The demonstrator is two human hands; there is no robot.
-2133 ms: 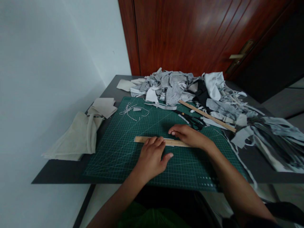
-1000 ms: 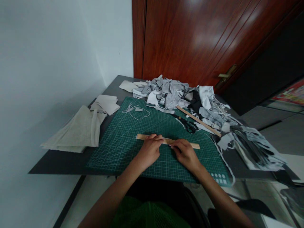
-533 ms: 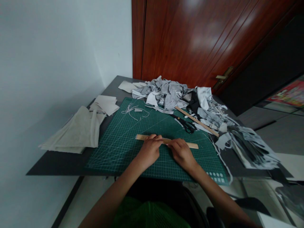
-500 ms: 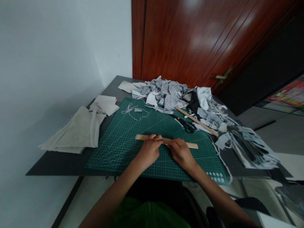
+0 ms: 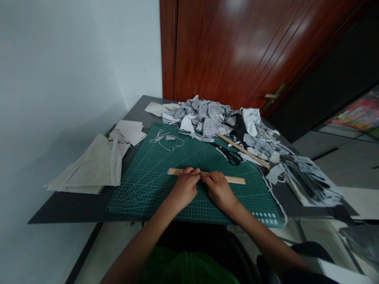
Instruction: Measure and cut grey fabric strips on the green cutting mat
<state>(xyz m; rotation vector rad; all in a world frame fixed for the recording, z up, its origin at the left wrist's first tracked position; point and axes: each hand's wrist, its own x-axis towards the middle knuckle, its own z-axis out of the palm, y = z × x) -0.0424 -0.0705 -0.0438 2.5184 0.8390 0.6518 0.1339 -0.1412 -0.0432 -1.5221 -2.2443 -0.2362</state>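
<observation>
A wooden ruler [image 5: 236, 180] lies crosswise on the green cutting mat [image 5: 142, 185], its two ends showing and its middle covered by my hands. My left hand [image 5: 187, 186] rests over the ruler left of its middle, fingers curled down onto it. Close beside it, my right hand [image 5: 219, 190] bends over the ruler too, thumb and fingertips pinched together near the left fingertips. Whether something small is also between the fingertips is hidden. Black scissors [image 5: 232, 157] lie on the mat beyond my right hand.
Grey and white fabric scraps [image 5: 207, 114] pile along the back. A wooden strip [image 5: 242, 150] slants beside them. Folded beige cloth [image 5: 94, 163] lies at left, stacked grey cloth [image 5: 312, 183] at right. Loose threads [image 5: 162, 138] sit on the mat's far left.
My right hand has slid slightly left along the ruler, bringing its fingertips closer to my left hand. The whole view has shifted a little.
</observation>
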